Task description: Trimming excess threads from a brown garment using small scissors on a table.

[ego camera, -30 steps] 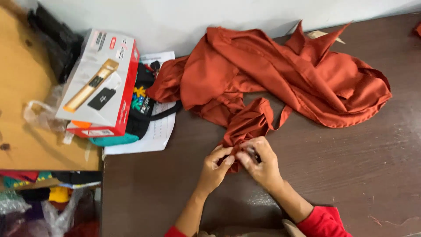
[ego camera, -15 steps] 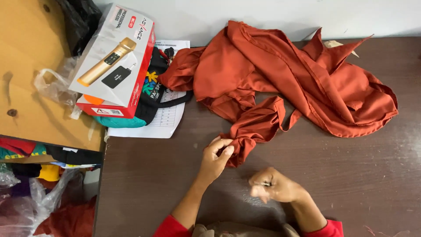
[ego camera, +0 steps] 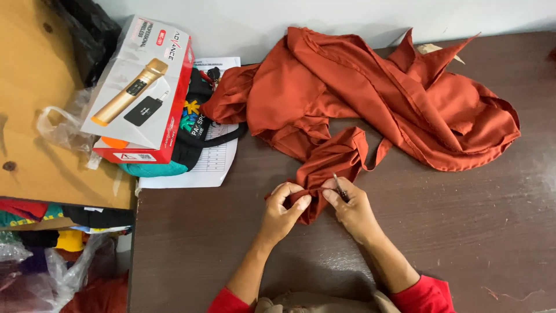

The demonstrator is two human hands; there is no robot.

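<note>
Item 1, cloth [ego camera: 370, 98]: a rust-orange garment was spread in loose folds across the far middle of the dark brown table [ego camera: 463, 232], reaching toward the far right corner. A narrower fold [ego camera: 333, 162] of it was drawn out toward the near edge and ended between the two hands.

Item 2, left hand [ego camera: 284, 211]: it was laid on the table near the middle, fingers curled, thumb and forefinger pinched together on the end of the fold.

Item 3, right hand [ego camera: 353, 208]: it was placed just beside the left, touching the same fold end. Its fingers were closed around a small thin metal tool [ego camera: 339, 186], whose tip was seen above the knuckles; the kind of tool could not be told. Red sleeves were seen at both forearms by the near edge.

Item 4, box [ego camera: 142, 90]: a white and red carton picturing a gold microphone was set tilted at the far left edge of the table, partly over the adjoining wooden top [ego camera: 35, 145].

Item 5, bag [ego camera: 191, 133]: a black and teal pouch was lodged under the box, its strap trailing toward the cloth.

Item 6, paper [ego camera: 214, 156]: a printed sheet was laid beneath the bag.

Item 7, plastic wrap [ego camera: 58, 127]: clear film was crumpled left of the box.
</note>
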